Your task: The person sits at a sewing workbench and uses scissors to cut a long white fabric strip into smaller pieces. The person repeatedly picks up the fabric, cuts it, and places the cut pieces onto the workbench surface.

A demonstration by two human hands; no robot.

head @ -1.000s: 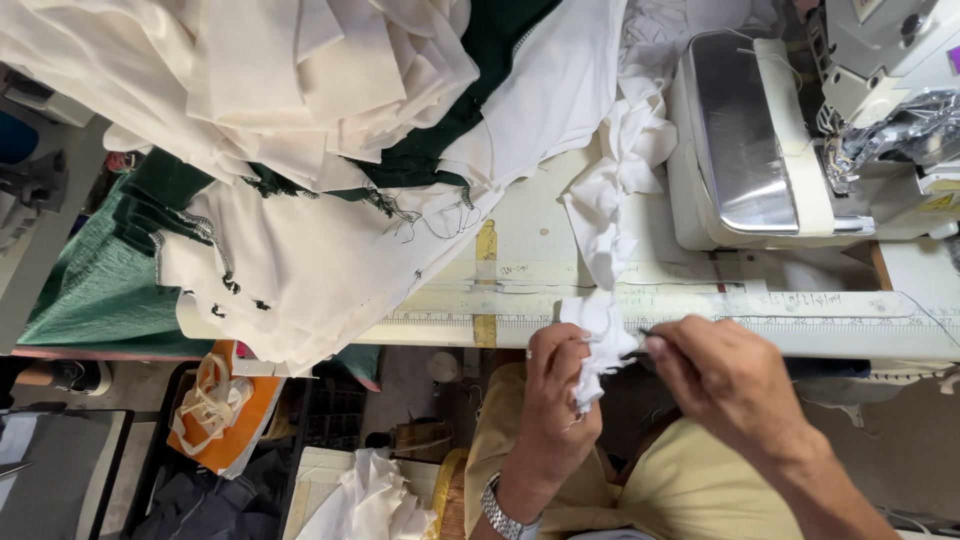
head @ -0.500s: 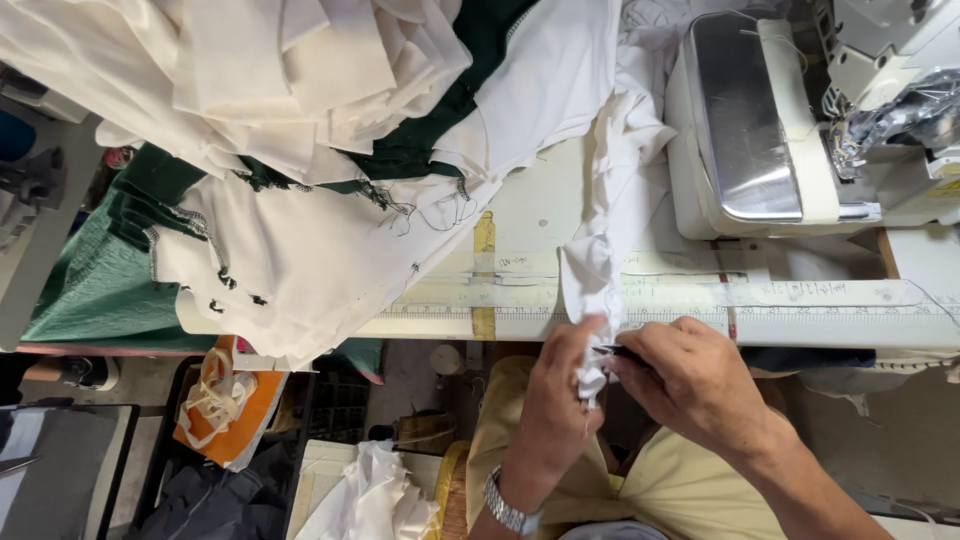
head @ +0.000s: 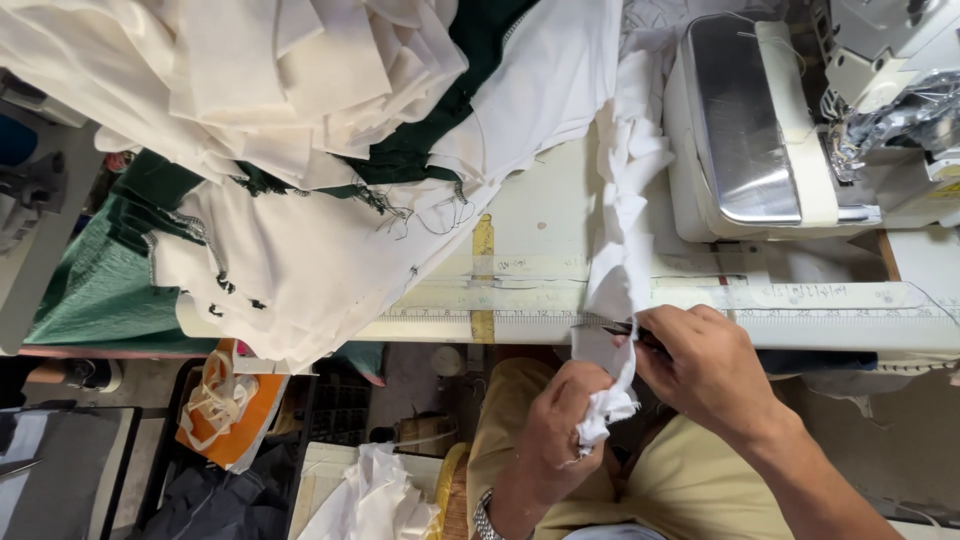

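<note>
Big heap of white and cream cloth pieces fills upper left of the frame, dark green fabric tucked in it. Cream worktable across the middle, taped measuring strip along its near edge. White sewing machine with shiny metal plate upper right. Long white crumpled fabric strip hangs from centre top down to lower centre. Left hand closed, bunching its lower end. Right hand closed, pinching small dark snips against the strip.

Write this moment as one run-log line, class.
left hand: grips white fabric strip | right hand: holds small dark tool at strip | sewing machine: behind
</note>
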